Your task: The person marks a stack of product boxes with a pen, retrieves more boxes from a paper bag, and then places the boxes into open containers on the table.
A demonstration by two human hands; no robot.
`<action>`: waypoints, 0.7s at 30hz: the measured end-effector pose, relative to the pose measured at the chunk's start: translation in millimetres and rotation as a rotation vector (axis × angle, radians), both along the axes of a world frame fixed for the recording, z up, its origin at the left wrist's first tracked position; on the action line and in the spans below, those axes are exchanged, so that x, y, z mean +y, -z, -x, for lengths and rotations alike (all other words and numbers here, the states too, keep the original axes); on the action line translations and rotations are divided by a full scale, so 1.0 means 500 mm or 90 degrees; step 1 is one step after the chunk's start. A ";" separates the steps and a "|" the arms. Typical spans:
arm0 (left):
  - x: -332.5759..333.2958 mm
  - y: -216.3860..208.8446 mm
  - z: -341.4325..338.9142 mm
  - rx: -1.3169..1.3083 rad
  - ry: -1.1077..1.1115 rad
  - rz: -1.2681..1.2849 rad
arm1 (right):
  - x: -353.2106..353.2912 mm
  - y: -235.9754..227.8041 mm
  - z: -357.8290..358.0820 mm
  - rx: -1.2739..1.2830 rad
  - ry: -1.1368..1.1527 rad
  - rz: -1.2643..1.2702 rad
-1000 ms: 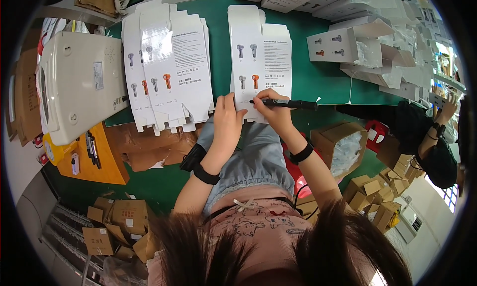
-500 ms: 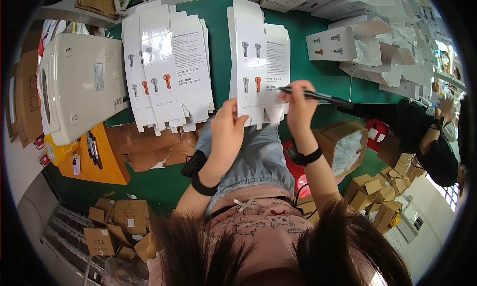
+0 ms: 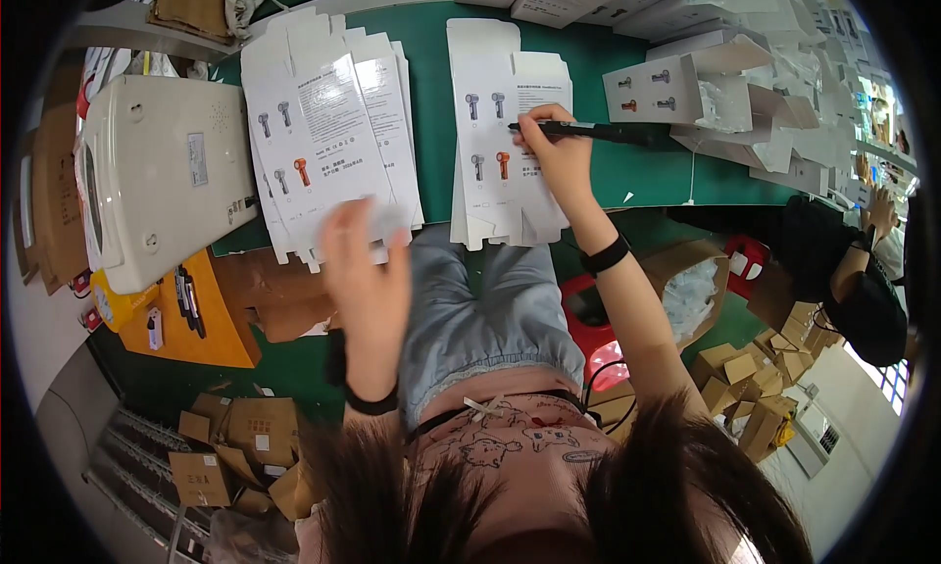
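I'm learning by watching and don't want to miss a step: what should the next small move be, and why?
Probably a short stroke of the black marker on the flat carton: the right hand holds it with its tip by the upper printed device pictures. Whether the tip touches is hard to tell.

White cartons [image 3: 488, 138] with grey and orange printed pictures [image 3: 503, 165] (some perhaps lilac-tinged), black marker [image 3: 593, 130], green tabletop [image 3: 432, 103], pale-blue trousers [image 3: 490, 334]
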State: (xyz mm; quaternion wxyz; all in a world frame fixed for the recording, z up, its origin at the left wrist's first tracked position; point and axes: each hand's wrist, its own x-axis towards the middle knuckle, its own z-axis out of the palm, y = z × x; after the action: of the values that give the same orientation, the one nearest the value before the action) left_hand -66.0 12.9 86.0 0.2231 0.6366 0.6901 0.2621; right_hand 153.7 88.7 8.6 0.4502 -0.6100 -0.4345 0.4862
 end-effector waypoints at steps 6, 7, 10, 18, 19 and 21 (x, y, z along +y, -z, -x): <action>-0.008 0.085 -0.116 -0.075 0.142 0.120 | 0.010 0.025 0.018 -0.154 -0.049 -0.026; -0.006 0.094 -0.124 -0.047 0.168 0.134 | 0.010 0.028 0.018 -0.188 -0.055 -0.045; 0.000 0.116 -0.131 -0.038 0.179 0.154 | 0.016 0.023 0.024 -0.267 -0.081 -0.065; -0.007 0.151 -0.136 -0.118 0.112 0.170 | -0.061 0.012 0.013 0.083 0.085 0.021; -0.007 0.156 -0.136 -0.123 0.103 0.161 | -0.079 0.009 0.015 0.128 0.092 0.032; -0.007 0.158 -0.135 -0.129 0.095 0.153 | -0.113 0.004 0.021 0.047 0.024 0.032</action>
State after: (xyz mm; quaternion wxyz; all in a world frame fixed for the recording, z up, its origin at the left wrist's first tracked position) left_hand 1.3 9.4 7.0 0.3848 0.6250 0.6413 0.2235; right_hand 143.4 32.0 6.6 0.4598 -0.6110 -0.3937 0.5102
